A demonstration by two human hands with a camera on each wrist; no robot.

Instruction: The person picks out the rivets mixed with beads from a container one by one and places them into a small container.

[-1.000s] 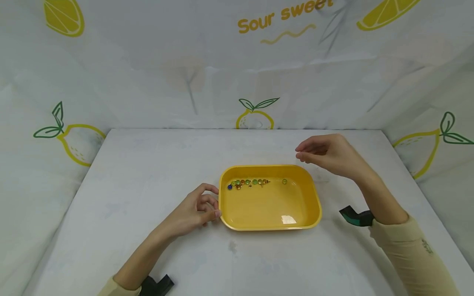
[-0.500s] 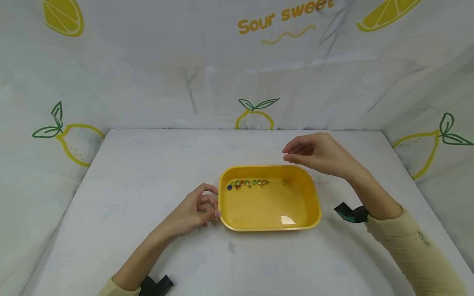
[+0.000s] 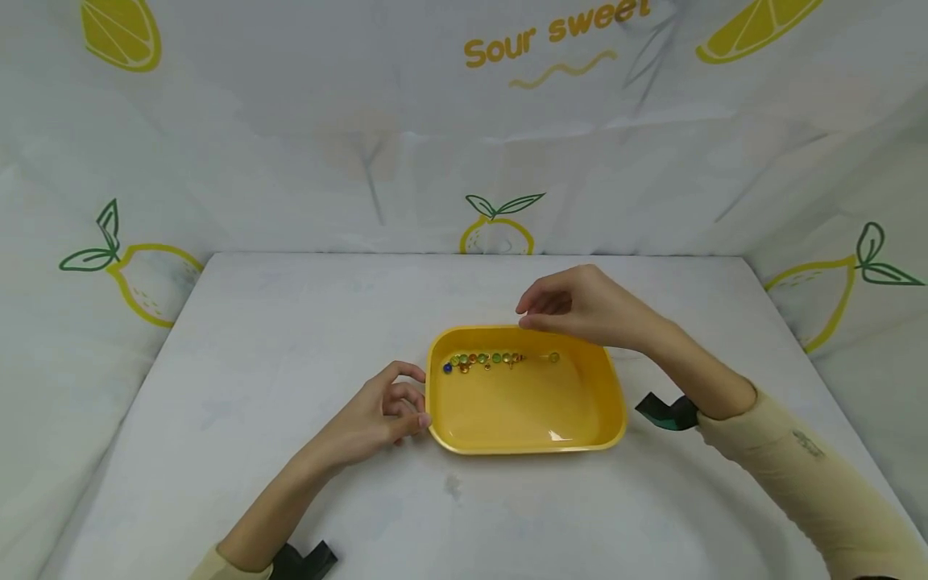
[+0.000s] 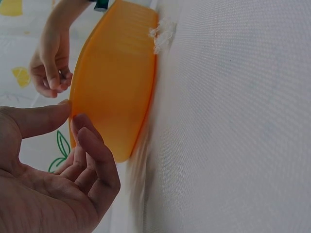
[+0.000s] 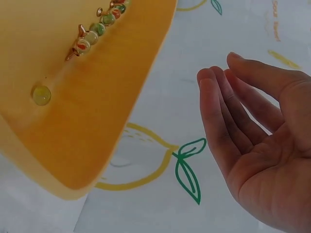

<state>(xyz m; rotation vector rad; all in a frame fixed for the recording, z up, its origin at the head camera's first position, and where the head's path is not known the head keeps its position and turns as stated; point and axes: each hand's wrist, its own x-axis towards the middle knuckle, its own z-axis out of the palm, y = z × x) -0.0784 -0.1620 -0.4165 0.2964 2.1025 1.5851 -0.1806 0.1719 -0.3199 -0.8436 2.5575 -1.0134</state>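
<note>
A yellow tray (image 3: 522, 415) lies on the white-covered table. Inside, near its far wall, runs a row of small glass beads (image 3: 481, 359) in green, yellow and orange, with gold charms among them. A dark blue bead (image 3: 447, 368) sits at the row's left end, and a single pale yellow-green bead (image 3: 554, 357) lies apart to the right. My left hand (image 3: 395, 407) holds the tray's left edge, thumb at the rim and curled fingers against the outer wall. Over the far rim hovers my right hand (image 3: 587, 306); the right wrist view shows nothing between its loosely bent fingers (image 5: 214, 104).
A white cloth (image 3: 326, 177) printed with lemons hangs behind and beside the table. Black straps (image 3: 669, 412) stick out at both wrists. In the left wrist view, a clear crumpled scrap (image 4: 164, 35) shows beside the tray's outer wall.
My right hand has moved left from beyond the tray's far right corner to above its far rim. The left hand stays at the tray's left edge.
</note>
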